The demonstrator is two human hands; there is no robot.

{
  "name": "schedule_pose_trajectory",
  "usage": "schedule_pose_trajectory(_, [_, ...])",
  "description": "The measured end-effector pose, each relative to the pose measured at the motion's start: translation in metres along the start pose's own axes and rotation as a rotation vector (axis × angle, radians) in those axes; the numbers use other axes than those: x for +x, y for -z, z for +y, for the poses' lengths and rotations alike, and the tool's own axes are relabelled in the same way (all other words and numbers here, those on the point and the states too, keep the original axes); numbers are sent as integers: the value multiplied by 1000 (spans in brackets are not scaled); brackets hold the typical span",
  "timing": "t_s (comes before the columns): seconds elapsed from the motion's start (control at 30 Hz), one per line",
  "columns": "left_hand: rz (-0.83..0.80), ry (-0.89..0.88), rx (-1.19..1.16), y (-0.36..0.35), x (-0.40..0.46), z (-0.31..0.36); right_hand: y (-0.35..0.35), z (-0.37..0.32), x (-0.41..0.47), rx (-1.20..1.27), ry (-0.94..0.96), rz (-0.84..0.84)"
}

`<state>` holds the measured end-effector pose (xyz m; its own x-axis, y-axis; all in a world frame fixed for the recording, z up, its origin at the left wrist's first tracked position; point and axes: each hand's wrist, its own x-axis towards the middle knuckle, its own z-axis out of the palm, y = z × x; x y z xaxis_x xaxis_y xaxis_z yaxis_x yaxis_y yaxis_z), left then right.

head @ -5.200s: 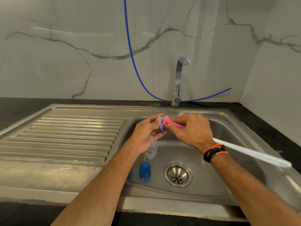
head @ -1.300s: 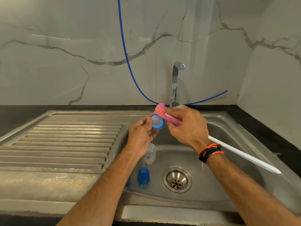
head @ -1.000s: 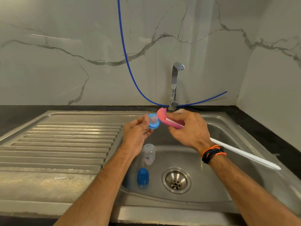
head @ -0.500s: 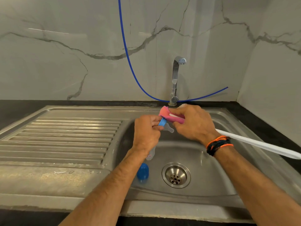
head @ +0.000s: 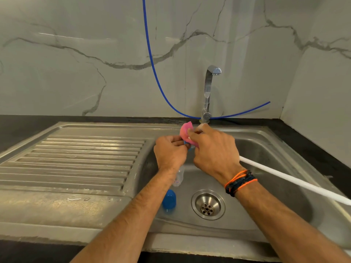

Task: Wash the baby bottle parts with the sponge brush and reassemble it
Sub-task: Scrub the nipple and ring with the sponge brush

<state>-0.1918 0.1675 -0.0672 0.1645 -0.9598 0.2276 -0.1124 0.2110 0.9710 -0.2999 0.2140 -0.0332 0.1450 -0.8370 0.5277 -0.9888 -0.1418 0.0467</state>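
Single view, head-worn, wide-angle. Camera sits above the front edge of the sink [head: 284, 145] and faces forward and down. Both forearms enter from the bottom edge and run up to mid-frame, so the left hand [head: 170, 154] and right hand [head: 214, 154] lie close under the lens. Drainboard [head: 76, 158] fills the left half; basin and drain [head: 208, 205] sit right of centre. Tap [head: 209, 92] and marble wall [head: 76, 63] take the upper half, farther off. Straight edges bow toward the frame borders. No second view for overlap.
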Motion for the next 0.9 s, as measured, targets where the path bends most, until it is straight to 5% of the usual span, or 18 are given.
schedule_pose_trajectory(0.17, [64,220,-242,1,10,-2,6,5,4,286,-136,143])
schedule_pose_trajectory(0.4, [-89,389,-748,6,10,7,16,19,4,560,-525,177])
schedule_pose_trajectory(0.7, [20,163,-531,-4,-2,4,8,4,1,475,-534,-2])
schedule_pose_trajectory(0.9, [129,188,-653,-8,-11,7,3,-14,1,411,-481,-37])
